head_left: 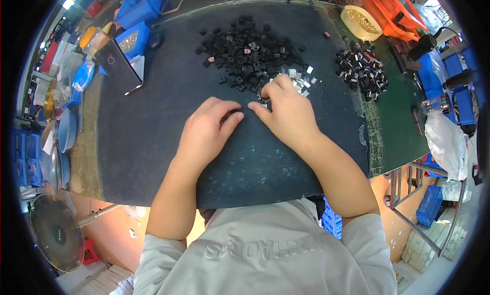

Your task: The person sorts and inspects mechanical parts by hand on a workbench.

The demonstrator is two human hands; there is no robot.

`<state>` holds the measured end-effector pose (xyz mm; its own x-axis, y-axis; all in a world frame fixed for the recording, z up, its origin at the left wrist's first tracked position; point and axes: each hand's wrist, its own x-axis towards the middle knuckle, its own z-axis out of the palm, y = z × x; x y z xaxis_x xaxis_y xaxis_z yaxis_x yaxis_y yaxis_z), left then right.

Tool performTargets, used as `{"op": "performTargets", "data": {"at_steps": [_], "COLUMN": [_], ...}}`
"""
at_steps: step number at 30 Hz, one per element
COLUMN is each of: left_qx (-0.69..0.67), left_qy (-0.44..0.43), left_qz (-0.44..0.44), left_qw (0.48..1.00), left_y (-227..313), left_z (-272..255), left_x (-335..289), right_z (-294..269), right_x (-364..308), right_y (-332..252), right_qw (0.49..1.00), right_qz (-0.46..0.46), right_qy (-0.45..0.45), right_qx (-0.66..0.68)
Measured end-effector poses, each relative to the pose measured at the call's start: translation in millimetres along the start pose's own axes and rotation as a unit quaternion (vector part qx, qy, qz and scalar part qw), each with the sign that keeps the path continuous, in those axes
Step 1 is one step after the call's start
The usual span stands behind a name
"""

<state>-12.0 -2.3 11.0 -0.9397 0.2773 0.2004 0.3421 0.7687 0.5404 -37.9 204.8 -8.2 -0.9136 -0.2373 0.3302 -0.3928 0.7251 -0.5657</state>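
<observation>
My left hand [206, 129] is low over the dark mat [148, 157], its thumb and index fingertips close together. Whatever sits between them, if anything, is too small or hidden to make out. Just right of it, my right hand [290, 113] reaches to the near edge of a heap of small black plastic pieces [250, 52]. The thumb points left toward my other hand, apart from the bent index finger, whose tip is down by the black pieces. Small silvery metal pieces [301, 78] lie scattered right beside its knuckles.
A second pile of black and silvery pieces [362, 70] lies to the right, below a cream tub of small brass-coloured parts [361, 23] and an orange basket [393, 14]. At left a phone [117, 64] leans upright near blue bins [133, 39]. A fan [56, 232] stands lower left.
</observation>
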Motion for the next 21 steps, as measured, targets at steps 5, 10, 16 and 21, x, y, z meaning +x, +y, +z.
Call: {"op": "performTargets", "data": {"at_steps": [5, 10, 16, 21], "left_qx": [-0.512, -0.673, -0.717, -0.698], "left_qy": [-0.047, -0.031, -0.060, -0.065], "left_qz": [-0.177, -0.241, -0.238, -0.219], "left_qw": [0.839, 0.698, 0.652, 0.678], "left_y": [0, 2, -2, -2], "left_z": [5, 12, 11, 13], "left_x": [1, 5, 7, 5], "right_z": [10, -9, -2, 3], "right_x": [3, -1, -9, -9], "right_y": [5, -3, -1, -4], "right_qw": [0.999, 0.991, 0.966, 0.965], "right_qz": [-0.004, -0.026, -0.113, -0.152], "right_qy": [0.012, 0.073, 0.082, 0.093], "right_qx": [-0.048, 0.111, 0.219, 0.191]}}
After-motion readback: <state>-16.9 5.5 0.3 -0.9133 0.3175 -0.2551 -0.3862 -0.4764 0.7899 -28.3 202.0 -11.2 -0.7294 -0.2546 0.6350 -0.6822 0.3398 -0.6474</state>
